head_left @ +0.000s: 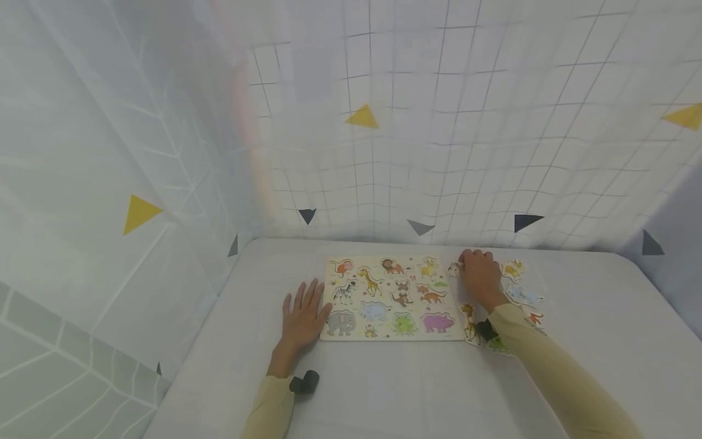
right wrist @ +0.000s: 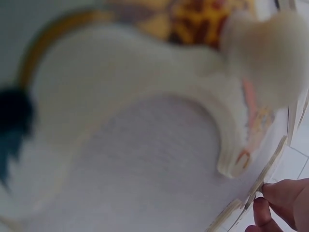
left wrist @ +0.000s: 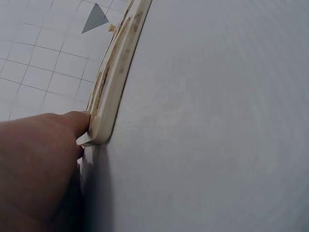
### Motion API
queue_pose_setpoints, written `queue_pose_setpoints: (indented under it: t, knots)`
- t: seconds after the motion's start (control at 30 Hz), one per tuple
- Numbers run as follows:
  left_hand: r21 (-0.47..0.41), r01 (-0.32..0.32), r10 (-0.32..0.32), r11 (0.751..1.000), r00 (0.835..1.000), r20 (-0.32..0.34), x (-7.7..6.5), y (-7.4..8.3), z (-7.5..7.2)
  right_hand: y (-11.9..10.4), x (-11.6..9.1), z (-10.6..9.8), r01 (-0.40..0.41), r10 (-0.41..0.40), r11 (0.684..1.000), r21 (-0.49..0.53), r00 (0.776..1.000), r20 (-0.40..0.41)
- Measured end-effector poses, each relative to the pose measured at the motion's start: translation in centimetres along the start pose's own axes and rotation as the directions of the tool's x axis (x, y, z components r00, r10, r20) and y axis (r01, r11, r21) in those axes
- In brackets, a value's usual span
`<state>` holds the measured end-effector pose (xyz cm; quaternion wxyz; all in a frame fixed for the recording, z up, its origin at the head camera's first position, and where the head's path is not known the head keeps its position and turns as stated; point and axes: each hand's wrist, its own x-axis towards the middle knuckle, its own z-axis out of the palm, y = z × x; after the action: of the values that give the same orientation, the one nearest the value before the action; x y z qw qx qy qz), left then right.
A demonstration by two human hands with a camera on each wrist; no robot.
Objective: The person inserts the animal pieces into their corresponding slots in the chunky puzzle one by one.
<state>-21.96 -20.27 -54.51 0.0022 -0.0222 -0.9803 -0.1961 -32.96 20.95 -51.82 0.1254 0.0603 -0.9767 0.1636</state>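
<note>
A wooden animal puzzle board (head_left: 403, 336) lies flat on the table, its pictures facing up. At its left side my left hand (head_left: 301, 317) rests with fingers spread, the thumb touching the board's edge (left wrist: 108, 125). Beyond the board's upper right corner, my right hand (head_left: 482, 277) has curled fingers at a zebra puzzle piece (head_left: 454, 269). In the right wrist view, thumb and finger (right wrist: 285, 193) pinch a thin wooden piece, its picture hidden. A giraffe puzzle piece (head_left: 468, 322) lies beside the board's right edge; it looms large and blurred near the right wrist camera.
Several loose puzzle pieces lie right of the board, among them a yellow animal (head_left: 514, 269), a blue one (head_left: 523, 296) and a green one (head_left: 498, 346) partly under the right wrist. A white patterned cloth (head_left: 406, 152) hangs behind the table.
</note>
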Motion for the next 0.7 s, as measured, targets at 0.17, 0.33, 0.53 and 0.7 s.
queue_pose_setpoints:
  t: [0.17, 0.33, 0.53, 0.7]
  knots:
    - [-0.018, -0.009, 0.009, 1.000, 1.000, -0.007, 0.0, 0.0, -0.1, 0.0, 0.0, -0.2, 0.015, -0.015, 1.000, 0.010, 1.000, 0.002]
    - [-0.016, -0.002, 0.002, 1.000, 1.000, -0.011, -0.1, 0.0, 0.1, -0.2, 0.2, -0.4, 0.026, -0.026, 1.000, 0.014, 1.000, 0.003]
    - [-0.025, -0.004, 0.003, 1.000, 1.000, -0.025, -0.1, 0.0, 0.2, -0.9, 0.4, -0.8, 0.024, -0.024, 1.000, -0.011, 1.000, -0.019]
    - [-0.026, 0.001, -0.002, 1.000, 1.000, -0.015, 0.0, -0.1, 0.3, -1.4, 0.6, -1.0, -0.003, 0.003, 1.000, -0.006, 1.000, -0.013]
